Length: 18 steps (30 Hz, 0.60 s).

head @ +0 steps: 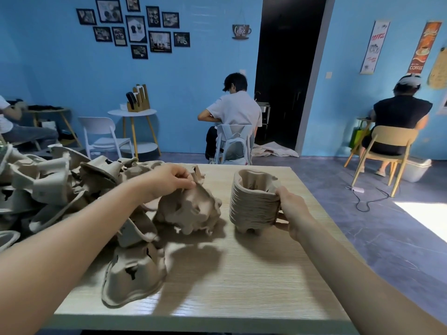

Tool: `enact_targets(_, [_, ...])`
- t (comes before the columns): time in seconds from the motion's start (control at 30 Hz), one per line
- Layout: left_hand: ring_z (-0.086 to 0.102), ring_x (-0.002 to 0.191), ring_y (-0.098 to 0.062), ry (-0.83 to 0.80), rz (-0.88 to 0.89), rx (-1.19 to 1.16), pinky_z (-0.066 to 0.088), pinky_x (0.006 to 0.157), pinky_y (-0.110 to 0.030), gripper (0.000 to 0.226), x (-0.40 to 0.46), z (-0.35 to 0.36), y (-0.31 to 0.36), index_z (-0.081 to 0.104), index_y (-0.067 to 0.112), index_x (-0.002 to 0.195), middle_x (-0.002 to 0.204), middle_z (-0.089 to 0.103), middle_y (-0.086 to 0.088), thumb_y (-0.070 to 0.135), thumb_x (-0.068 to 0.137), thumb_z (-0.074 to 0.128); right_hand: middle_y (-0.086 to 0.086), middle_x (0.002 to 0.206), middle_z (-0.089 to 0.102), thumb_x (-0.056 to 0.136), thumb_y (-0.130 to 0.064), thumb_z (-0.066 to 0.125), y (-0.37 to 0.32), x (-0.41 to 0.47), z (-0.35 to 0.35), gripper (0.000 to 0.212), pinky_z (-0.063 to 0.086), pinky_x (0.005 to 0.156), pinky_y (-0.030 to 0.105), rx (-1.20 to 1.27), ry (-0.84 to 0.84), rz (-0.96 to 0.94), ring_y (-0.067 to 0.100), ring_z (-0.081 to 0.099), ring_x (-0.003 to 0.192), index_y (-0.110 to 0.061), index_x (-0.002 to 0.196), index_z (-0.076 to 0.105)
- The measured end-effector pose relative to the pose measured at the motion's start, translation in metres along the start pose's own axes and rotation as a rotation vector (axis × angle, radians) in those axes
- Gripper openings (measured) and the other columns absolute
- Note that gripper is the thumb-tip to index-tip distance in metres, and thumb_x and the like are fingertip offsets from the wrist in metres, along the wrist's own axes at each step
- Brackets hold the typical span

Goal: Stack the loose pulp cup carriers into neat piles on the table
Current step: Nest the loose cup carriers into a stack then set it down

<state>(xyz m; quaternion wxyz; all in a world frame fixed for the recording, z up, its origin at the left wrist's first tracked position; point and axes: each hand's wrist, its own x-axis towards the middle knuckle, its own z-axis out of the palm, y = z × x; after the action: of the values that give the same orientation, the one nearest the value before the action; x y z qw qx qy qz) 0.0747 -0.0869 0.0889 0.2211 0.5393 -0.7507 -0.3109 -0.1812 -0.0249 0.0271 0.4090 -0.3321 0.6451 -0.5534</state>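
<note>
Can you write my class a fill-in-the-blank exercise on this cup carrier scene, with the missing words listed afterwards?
1. The right hand holds the side of the neat ____ of carriers.
2. The left hand pinches the rim of a tilted loose carrier, which lies to the ____ of the stack.
3. The jumbled heap of carriers sits at the ____ edge of the table.
4. The walls of the room are painted ____.

Missing words: stack; left; left; blue

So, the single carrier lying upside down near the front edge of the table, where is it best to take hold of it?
Probably by the thin flared rim of the upturned carrier, on its right side over bare table; the loose heap crowds its left, and the domed middle offers the fingers little to pinch.
</note>
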Motion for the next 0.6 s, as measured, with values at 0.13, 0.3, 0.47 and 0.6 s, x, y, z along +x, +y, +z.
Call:
enact_targets(0.13, [0.054, 0.063, -0.015, 0.078, 0.139, -0.538, 0.049, 0.053, -0.021, 0.011, 0.0, -0.018, 0.014, 0.059, 0.014, 0.08, 0.068, 0.058, -0.001, 0.008, 0.089, 0.057, 0.006, 0.088, 0.056, 0.089, -0.041, 0.047, 0.0, 0.0, -0.001, 0.029, 0.045, 0.07, 0.035, 0.006, -0.013, 0.002, 0.024, 0.052, 0.086, -0.015, 0.079, 0.055])
enact_targets(0.3, [0.052, 0.061, -0.005, 0.29, 0.416, -0.619, 0.046, 0.055, -0.011, 0.02, 0.015, -0.005, 0.036, 0.06, 0.017, 0.076, 0.063, 0.06, 0.01, 0.0, 0.086, 0.06, 0.008, 0.09, 0.056, 0.087, -0.041, 0.049, 0.001, 0.001, -0.003, 0.028, 0.045, 0.072, 0.037, 0.009, -0.025, 0.003, 0.023, 0.052, 0.087, -0.013, 0.083, 0.056])
enact_targets(0.47, [0.056, 0.071, -0.002, 0.345, 0.595, -0.553, 0.048, 0.072, -0.014, 0.024, 0.031, 0.037, 0.058, 0.062, 0.018, 0.075, 0.075, 0.061, 0.004, -0.006, 0.079, 0.066, 0.008, 0.094, 0.057, 0.092, -0.039, 0.048, 0.0, 0.001, -0.005, 0.029, 0.046, 0.068, 0.033, 0.023, -0.023, 0.013, 0.023, 0.053, 0.088, -0.012, 0.09, 0.057])
enact_targets(0.6, [0.056, 0.075, -0.004, 0.316, 0.739, -0.388, 0.047, 0.076, -0.014, 0.031, 0.041, 0.066, 0.063, 0.062, 0.023, 0.074, 0.081, 0.056, 0.004, -0.007, 0.075, 0.07, 0.005, 0.098, 0.061, 0.091, -0.058, 0.048, 0.001, 0.002, -0.007, 0.047, 0.048, 0.064, 0.03, 0.044, -0.029, 0.006, 0.022, 0.057, 0.091, -0.012, 0.099, 0.058])
